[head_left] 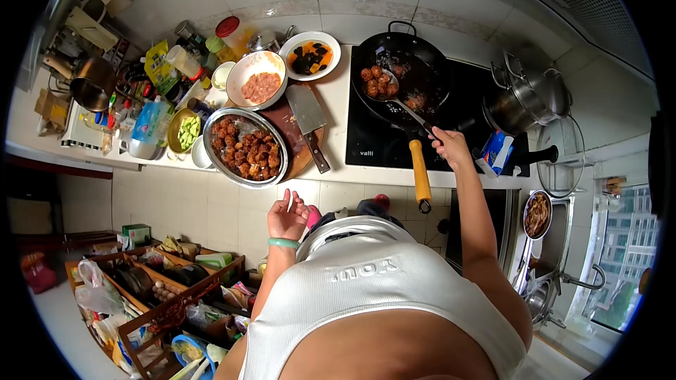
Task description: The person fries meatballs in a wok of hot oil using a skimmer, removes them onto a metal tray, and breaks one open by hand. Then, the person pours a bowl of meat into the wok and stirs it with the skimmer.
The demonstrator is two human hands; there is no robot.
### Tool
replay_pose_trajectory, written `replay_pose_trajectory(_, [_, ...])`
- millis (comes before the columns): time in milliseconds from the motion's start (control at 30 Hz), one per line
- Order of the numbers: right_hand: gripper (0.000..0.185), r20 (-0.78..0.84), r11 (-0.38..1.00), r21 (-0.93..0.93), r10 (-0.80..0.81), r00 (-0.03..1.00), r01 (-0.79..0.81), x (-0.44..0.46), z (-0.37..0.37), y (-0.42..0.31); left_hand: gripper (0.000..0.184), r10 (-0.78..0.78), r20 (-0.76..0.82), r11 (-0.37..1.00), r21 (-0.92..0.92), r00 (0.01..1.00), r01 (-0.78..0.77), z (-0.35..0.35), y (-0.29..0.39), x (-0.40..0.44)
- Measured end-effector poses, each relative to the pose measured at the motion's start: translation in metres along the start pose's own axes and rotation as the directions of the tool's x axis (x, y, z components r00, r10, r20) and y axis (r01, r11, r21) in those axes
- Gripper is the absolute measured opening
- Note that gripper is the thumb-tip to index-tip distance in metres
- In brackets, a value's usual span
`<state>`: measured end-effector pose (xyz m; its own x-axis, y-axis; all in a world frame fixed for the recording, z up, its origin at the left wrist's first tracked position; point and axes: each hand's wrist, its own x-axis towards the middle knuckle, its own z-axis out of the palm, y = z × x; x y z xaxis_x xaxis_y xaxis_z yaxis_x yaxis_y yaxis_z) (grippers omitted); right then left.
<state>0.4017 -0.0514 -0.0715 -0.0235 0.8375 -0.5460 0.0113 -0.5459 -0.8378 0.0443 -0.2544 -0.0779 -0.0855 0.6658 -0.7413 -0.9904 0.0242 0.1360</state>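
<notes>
My right hand (449,146) grips the handle of a metal ladle (412,112). Its bowl, heaped with browned meatballs (379,83), is over the left side of a black wok (431,53). A few more brown pieces lie in the wok, whose wooden handle (420,167) points towards me. My left hand (287,217) hangs palm up before the counter, fingers slightly bent and holding nothing, a pale green bangle on the wrist. Closest to it is an oval metal bowl (262,184) filled with browned meatballs. A cleaver (305,110) rests on the round cutting board (321,135).
The wok stands on a black cooktop (370,142) beside a steel pot (524,95) and a blue box (497,151). Leftward are a white bowl (282,70) of raw minced meat, a plate (336,48) of dark and orange pieces, and several bottles. A sink (561,222) lies right.
</notes>
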Motion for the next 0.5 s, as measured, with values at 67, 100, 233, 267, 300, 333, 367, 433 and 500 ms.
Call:
replay_pose_trajectory(67, [0.025, -0.021, 1.0, 0.029, -0.005, 1.0, 0.005, -0.004, -0.003, 0.002, 0.027, -0.031, 0.044, 1.0, 0.0, 0.999, 0.031, -0.002, 0.002, 0.006])
replay_pose_trajectory(100, [0.025, -0.037, 0.998, 0.056, -0.002, 0.999, 0.004, -0.007, -0.004, 0.003, 0.027, -0.005, 0.008, 1.0, -0.003, 1.0, 0.005, 0.003, 0.0, 0.002])
replay_pose_trajectory(233, [0.025, -0.116, 0.995, 0.038, -0.092, 0.989, 0.097, -0.016, 0.007, 0.001, 0.028, 0.015, -0.039, 1.0, -0.008, 0.999, -0.015, 0.001, 0.001, 0.005])
replay_pose_trajectory(267, [0.025, -0.139, 0.995, 0.038, -0.088, 0.986, 0.094, -0.019, 0.004, -0.002, 0.028, 0.008, -0.039, 1.0, -0.013, 0.999, -0.008, 0.0, 0.001, 0.007])
replay_pose_trajectory(300, [0.025, -0.158, 0.995, 0.039, -0.085, 0.984, 0.092, -0.021, 0.003, -0.004, 0.028, 0.005, -0.037, 1.0, -0.012, 0.999, -0.006, 0.002, 0.001, 0.007])
replay_pose_trajectory(333, [0.025, -0.157, 0.995, 0.038, -0.087, 0.984, 0.094, -0.022, 0.002, -0.006, 0.027, 0.001, -0.006, 1.0, 0.004, 1.0, -0.001, 0.004, 0.001, 0.006])
replay_pose_trajectory(367, [0.025, -0.166, 0.995, 0.032, -0.088, 0.982, 0.094, -0.024, 0.001, -0.006, 0.027, -0.002, 0.022, 1.0, 0.019, 1.0, 0.002, 0.004, 0.0, 0.005])
replay_pose_trajectory(433, [0.025, -0.174, 0.995, 0.029, -0.092, 0.98, 0.099, -0.028, 0.002, -0.01, 0.026, -0.006, 0.012, 1.0, 0.021, 1.0, 0.006, 0.004, -0.001, 0.006])
replay_pose_trajectory(500, [0.025, -0.168, 0.989, 0.068, -0.118, 0.979, 0.131, -0.032, 0.004, -0.017, 0.025, -0.007, 0.004, 1.0, 0.029, 1.0, 0.007, 0.005, 0.0, 0.008])
